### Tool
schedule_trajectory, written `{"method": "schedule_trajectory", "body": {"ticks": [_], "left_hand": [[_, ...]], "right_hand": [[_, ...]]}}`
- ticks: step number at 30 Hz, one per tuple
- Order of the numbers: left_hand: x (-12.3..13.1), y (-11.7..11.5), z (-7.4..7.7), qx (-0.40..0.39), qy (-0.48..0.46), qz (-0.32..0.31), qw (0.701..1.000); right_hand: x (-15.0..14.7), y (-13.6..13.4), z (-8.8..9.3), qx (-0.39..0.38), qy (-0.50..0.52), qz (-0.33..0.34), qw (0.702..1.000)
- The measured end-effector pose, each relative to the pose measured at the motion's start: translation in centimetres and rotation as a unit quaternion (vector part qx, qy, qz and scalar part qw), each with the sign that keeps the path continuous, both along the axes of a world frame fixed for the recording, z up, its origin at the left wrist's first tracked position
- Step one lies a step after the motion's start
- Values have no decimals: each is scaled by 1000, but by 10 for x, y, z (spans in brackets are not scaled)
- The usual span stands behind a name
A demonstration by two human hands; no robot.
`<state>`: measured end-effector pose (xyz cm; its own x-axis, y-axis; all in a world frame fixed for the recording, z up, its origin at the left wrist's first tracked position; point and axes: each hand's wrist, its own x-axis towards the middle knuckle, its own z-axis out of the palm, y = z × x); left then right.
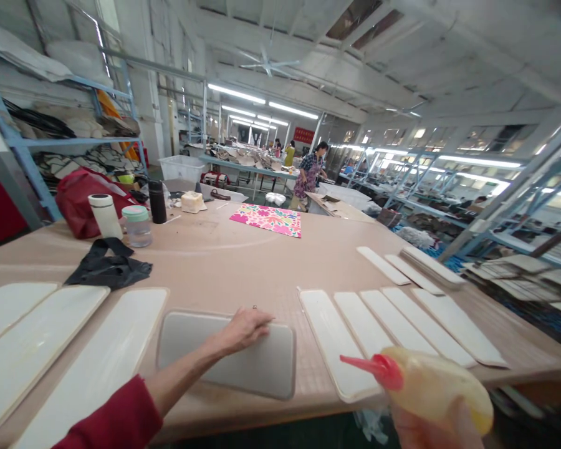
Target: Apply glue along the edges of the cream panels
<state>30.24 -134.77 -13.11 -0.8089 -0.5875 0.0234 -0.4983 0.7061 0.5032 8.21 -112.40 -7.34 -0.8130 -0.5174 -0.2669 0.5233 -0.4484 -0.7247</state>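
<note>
My left hand (247,328) lies over the far edge of a grey rectangular panel (257,368) with rounded corners, its fingers closed at that edge. The thumb's grip is partly hidden. At the lower right, my right hand (418,430) is wrapped round a squeeze bottle (442,383) of yellowish liquid. Its red pointed nozzle (378,368) is aimed left, and the bottle is tilted nearly flat. Just behind the bottle lies a row of several narrow pale panels (339,340). Larger cream panels (121,330) rest to the left of the grey one.
A dark cloth or bag (110,265), a white bottle (105,215), a lidded jar (138,226) and a black bottle (158,201) stand at the left. A floral sheet (267,219) lies on the brown table (206,262). Beyond it, a person (310,171) stands at another table.
</note>
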Motion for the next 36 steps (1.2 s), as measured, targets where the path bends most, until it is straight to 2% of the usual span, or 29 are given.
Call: {"method": "schedule_trajectory", "body": {"ticks": [4, 6, 9, 12, 14, 17, 20, 24, 31, 36], "left_hand": [[-5, 41, 86, 18, 20, -82, 996], [-8, 60, 123, 51, 0, -111, 993], [-13, 85, 161, 80, -27, -159, 984], [-20, 104, 182, 108, -35, -203, 973], [-25, 115, 189, 133, -34, -218, 966], [-30, 130, 195, 157, -35, -224, 961], [-35, 141, 200, 171, -42, -220, 959], [-38, 150, 202, 188, -44, -210, 958], [-30, 152, 196, 214, -16, -152, 965], [-19, 148, 190, 224, 25, -115, 967]], "right_hand": [[-20, 2, 29, 14, 83, 37, 996], [-31, 5, 43, 8, 90, 67, 994], [-56, 11, 55, -5, 92, 126, 988], [-80, 15, 57, -15, 95, 192, 977], [-85, 19, 61, -32, 127, 232, 964], [-77, 26, 76, -36, 181, 261, 948], [-68, 33, 91, -24, 186, 281, 941], [-71, 35, 98, -34, 189, 291, 937], [-79, 40, 97, -6, 218, 319, 922], [-86, 29, 76, -83, 250, 295, 919]]}}
